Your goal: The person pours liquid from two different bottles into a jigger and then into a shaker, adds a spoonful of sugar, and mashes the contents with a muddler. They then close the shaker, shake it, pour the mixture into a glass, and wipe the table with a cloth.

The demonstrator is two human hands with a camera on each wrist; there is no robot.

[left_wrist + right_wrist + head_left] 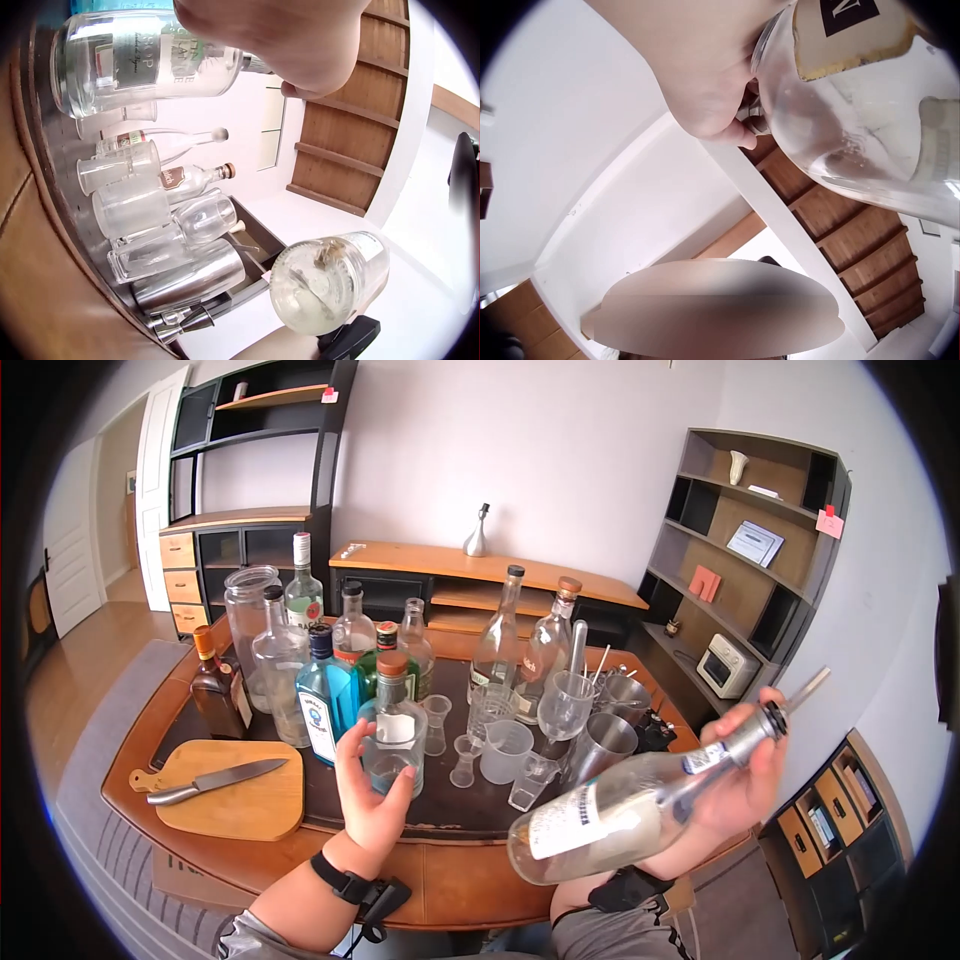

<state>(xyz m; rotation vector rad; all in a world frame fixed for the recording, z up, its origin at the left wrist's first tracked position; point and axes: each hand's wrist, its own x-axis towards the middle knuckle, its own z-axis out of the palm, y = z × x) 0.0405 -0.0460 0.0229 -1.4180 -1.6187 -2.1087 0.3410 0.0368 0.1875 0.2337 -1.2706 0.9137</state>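
My right hand (745,770) grips the neck of a clear glass liquor bottle (620,815) with a white label. The bottle is tilted, its base low to the left, and a thin spout (810,688) sticks out past its black collar. In the left wrist view the bottle's base (311,296) shows at the right. My left hand (372,800), thumb and fingers spread, is right at a clear bottle with a brown stopper (393,695) standing on the table; in the left wrist view the hand overlaps this bottle's upper part.
More bottles, including a blue bottle (320,705), crowd the table's left half. A knife (220,780) lies on a wooden cutting board (270,810). Plastic measuring cups (507,752), glasses and metal shaker tins (603,745) stand between the hands. Shelves (745,560) line the far walls.
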